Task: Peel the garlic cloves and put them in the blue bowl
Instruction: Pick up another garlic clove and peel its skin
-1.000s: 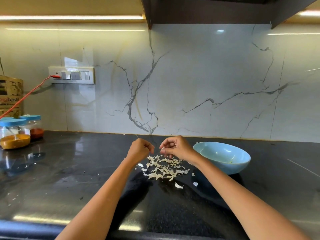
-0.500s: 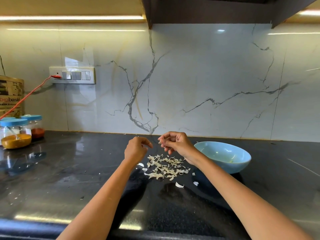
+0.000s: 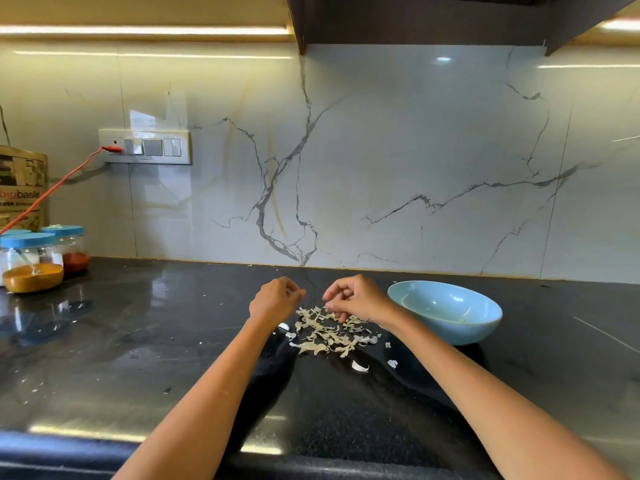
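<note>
From the head view, I am holding both hands just above the heap of peels (image 3: 327, 332) on the table (image 3: 138, 358), left of the blue bowl (image 3: 446, 311): my left hand (image 3: 275, 299) is curling tight, and I am guessing a garlic clove is inside, though I cannot tell, while my right hand (image 3: 356, 299) is pinching what looks like a scrap of skin just over the peels. To do this well, I am aiming to drop the skin onto the peels, keep the clove turning against my thumb, and carry only a bare clove across to the bowl, where something pale is already lying inside.
</note>
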